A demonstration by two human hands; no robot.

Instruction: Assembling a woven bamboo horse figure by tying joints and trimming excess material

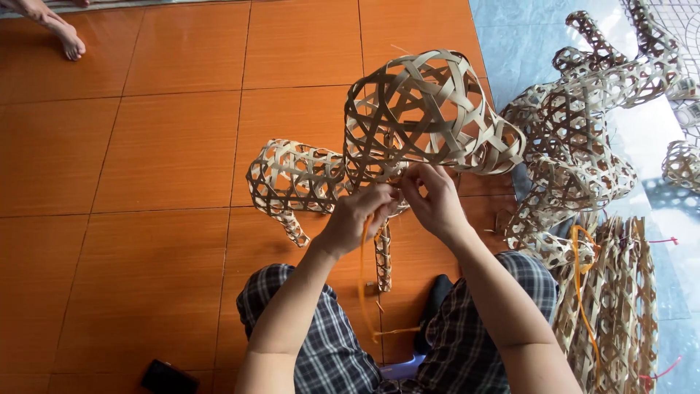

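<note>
Bamboo strips meet under both hands: the left hand [359, 213] and right hand [434, 200] pinch closed on the woven figure [394, 138] where its round head joins the body, an orange strip [362, 281] hanging from the left fingers. Beyond, orange floor tiles [168, 146] spread out, with more woven figures [583, 138] piled at the right and a bare foot [67, 38] far off.

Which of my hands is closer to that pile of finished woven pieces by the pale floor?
Right. Your right hand works at the base of the woven figure, on the side facing the pile of woven pieces. Your left hand sits farther away, pinching an orange strip.
</note>
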